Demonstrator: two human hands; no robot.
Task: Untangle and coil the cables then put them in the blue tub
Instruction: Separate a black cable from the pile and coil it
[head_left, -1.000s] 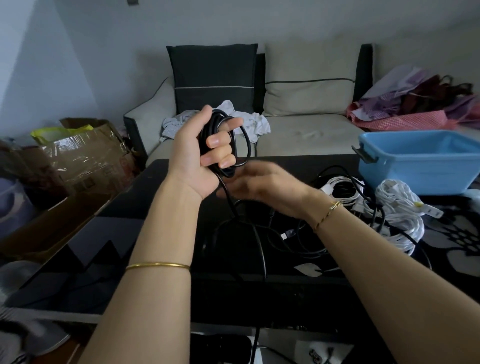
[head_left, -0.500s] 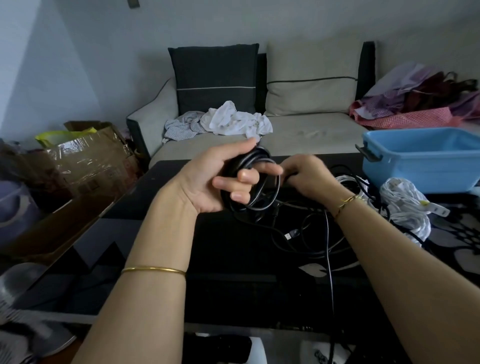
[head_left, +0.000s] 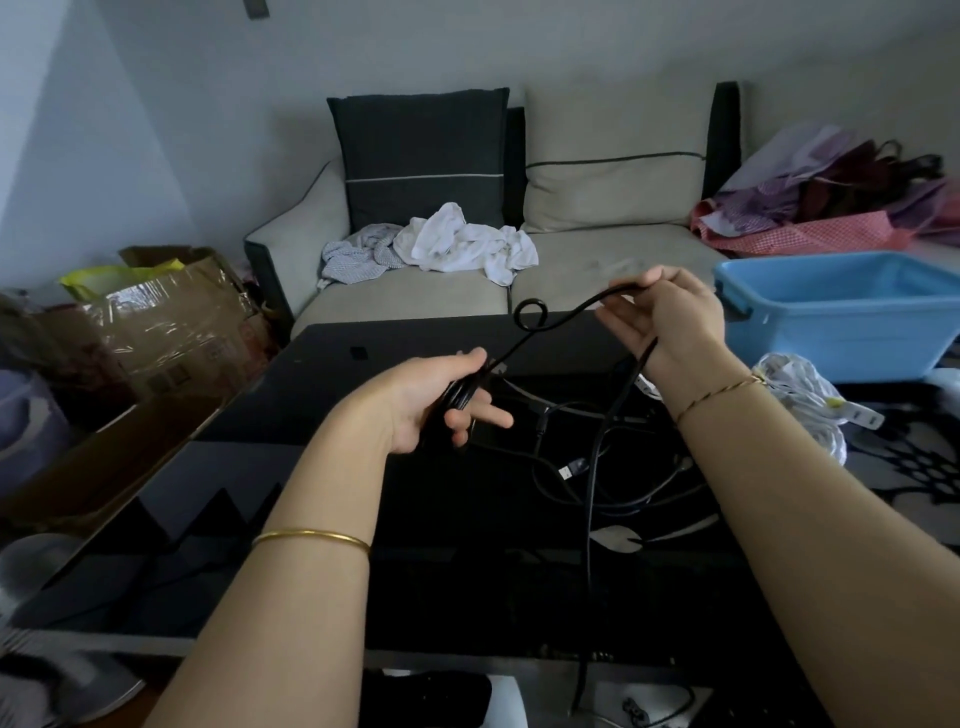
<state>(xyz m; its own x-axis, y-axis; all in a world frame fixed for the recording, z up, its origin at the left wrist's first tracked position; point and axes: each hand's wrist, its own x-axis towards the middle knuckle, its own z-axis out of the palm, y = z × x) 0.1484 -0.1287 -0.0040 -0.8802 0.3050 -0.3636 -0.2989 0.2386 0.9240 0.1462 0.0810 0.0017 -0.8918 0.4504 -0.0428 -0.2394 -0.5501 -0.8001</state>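
Note:
My left hand grips a bundle of coiled black cable above the dark table. From the bundle a black strand with a small kink loop rises to my right hand, which pinches it and lets the rest hang down to the table's front edge. More loose black cables lie tangled on the table below my hands. A heap of white cable lies by my right wrist. The blue tub stands at the right, nothing visible inside.
The dark glass table fills the foreground. Behind it is a beige sofa with a dark cushion and crumpled cloths. Cardboard boxes stand at the left. A pile of clothes lies at the far right.
My right hand has pulled away to the right and up, drawing a length of black cable out from the bundle. My left hand has dropped lower with the coil.

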